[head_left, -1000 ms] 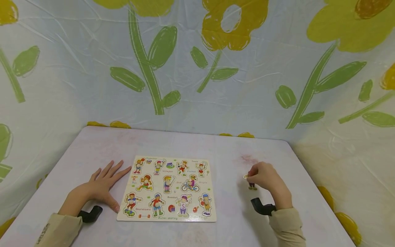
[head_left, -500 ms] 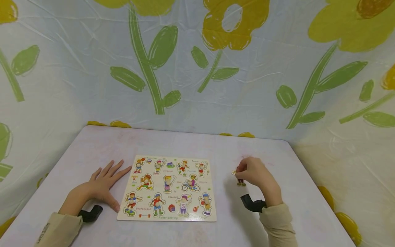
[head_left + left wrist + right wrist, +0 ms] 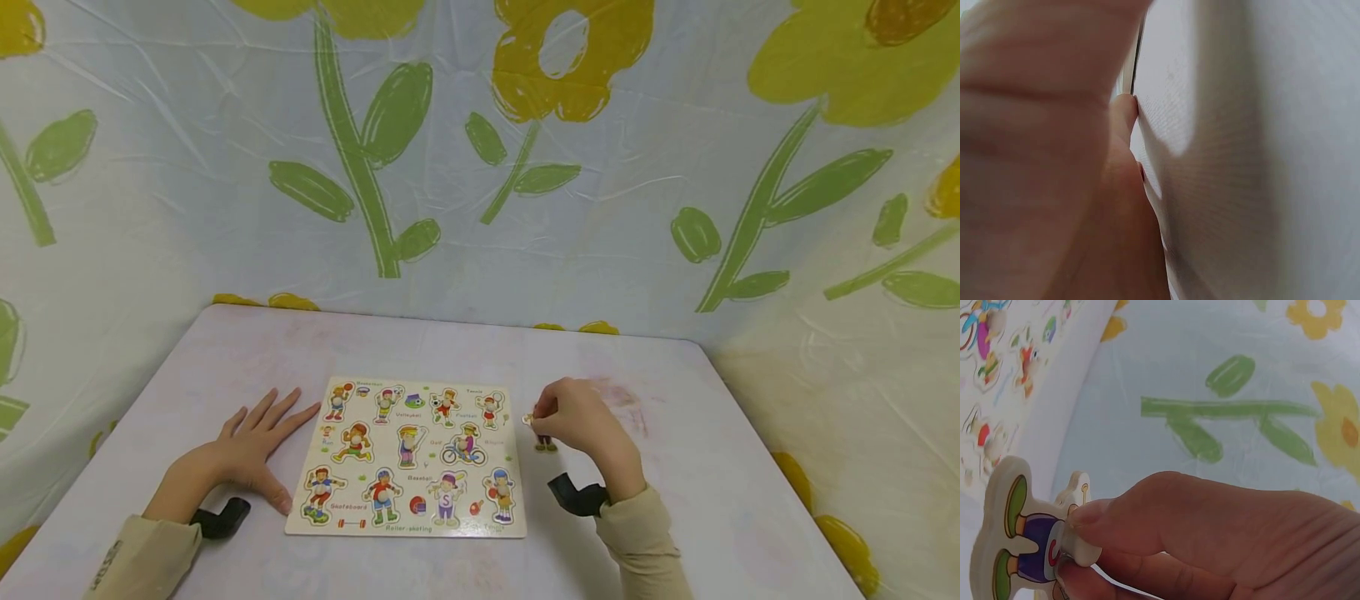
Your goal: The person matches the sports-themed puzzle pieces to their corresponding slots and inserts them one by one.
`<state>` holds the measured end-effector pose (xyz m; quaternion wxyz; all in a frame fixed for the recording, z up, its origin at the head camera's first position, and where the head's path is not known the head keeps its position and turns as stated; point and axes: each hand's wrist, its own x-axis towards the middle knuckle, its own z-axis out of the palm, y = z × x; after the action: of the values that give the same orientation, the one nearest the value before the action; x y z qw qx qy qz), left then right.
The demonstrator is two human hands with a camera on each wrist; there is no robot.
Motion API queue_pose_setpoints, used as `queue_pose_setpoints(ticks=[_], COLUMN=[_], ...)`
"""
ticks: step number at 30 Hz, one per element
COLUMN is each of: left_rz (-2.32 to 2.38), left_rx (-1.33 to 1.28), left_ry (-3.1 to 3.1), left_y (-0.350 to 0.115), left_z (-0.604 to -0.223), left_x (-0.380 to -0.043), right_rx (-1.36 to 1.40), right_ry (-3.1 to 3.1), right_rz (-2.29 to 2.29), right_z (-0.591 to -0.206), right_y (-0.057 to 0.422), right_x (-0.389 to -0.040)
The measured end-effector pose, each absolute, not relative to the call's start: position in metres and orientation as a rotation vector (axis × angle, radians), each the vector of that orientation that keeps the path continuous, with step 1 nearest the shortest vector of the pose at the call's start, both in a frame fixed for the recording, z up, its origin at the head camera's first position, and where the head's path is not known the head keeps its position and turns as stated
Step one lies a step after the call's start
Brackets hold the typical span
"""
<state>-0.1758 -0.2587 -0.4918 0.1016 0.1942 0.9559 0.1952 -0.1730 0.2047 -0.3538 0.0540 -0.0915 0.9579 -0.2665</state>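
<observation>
My right hand [image 3: 581, 421] pinches a wooden puzzle piece [image 3: 1029, 531] by its pale knob [image 3: 1079, 547], between thumb and fingertips. The piece is a small figure with purple shorts and green shoes, standing on edge in the right wrist view. It is held just right of a wooden puzzle board [image 3: 517, 492] printed with several sports figures; part of the piece is hidden behind the fingers. My left hand [image 3: 243, 446] lies with fingers spread at the board's left side, its thumb [image 3: 279, 498] and a fingertip right at the edge. In the left wrist view the palm [image 3: 1029, 150] fills much of the frame.
The pale table [image 3: 420, 337] extends around the board, with its back edge along a flower-printed cloth [image 3: 600, 267]. A black wrist mount [image 3: 577, 496] juts from the right wrist, and another black mount [image 3: 225, 518] from the left.
My right hand has moved left across the table towards the board, carrying the puzzle piece. My left hand and the board have stayed in place.
</observation>
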Motion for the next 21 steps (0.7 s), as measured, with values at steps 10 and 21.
queue_pose_setpoints(ticks=[10,21], left_rz=[0.577,0.565], left_rx=[0.572,0.577], left_ry=[2.817,2.817], left_y=[-0.259,-0.26], left_z=[-0.491,-0.493], left_x=[-0.177,-0.178], right_rx=[-0.361,-0.546], right_ry=[2.88,2.871], right_rz=[-0.812,-0.771], right_z=[-0.358,-0.367], right_y=[0.174,0.15], right_x=[-0.174,-0.166])
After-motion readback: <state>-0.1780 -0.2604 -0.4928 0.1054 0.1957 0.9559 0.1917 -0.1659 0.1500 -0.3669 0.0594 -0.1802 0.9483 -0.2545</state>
